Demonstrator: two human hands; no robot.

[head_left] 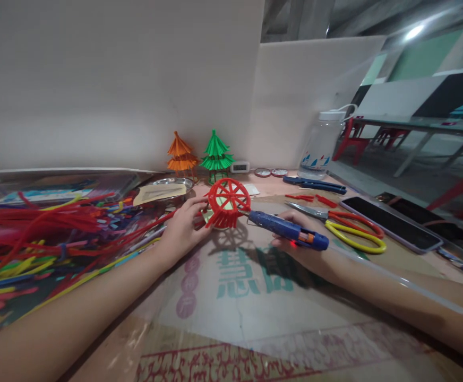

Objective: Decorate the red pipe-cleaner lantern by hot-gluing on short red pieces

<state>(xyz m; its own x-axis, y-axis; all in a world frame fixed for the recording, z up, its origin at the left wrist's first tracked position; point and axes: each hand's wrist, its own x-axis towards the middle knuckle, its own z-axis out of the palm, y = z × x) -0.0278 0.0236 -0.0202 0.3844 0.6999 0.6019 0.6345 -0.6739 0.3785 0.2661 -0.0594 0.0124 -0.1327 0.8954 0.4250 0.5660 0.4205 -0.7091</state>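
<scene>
My left hand (pixel 187 225) is closed on the left edge of a red spoked wheel made of pipe cleaners (pixel 230 196), which has a fringe of short red pieces along its lower rim. In my right hand (pixel 295 233) is a blue hot glue gun (pixel 289 229), a red light glowing on it. Its nozzle points left, at the wheel's lower right rim; whether it touches cannot be made out. A long clear glue stick (pixel 399 278) sticks out of the gun's back end, over my right forearm.
Colourful pipe cleaners (pixel 48 233) lie heaped at left. Behind the wheel stand an orange pagoda (pixel 181 154) and a green pagoda (pixel 215 154). To the right are scissors (pixel 354 228), blue pliers (pixel 315 184), a phone (pixel 391 223) and a clear bottle (pixel 319 146).
</scene>
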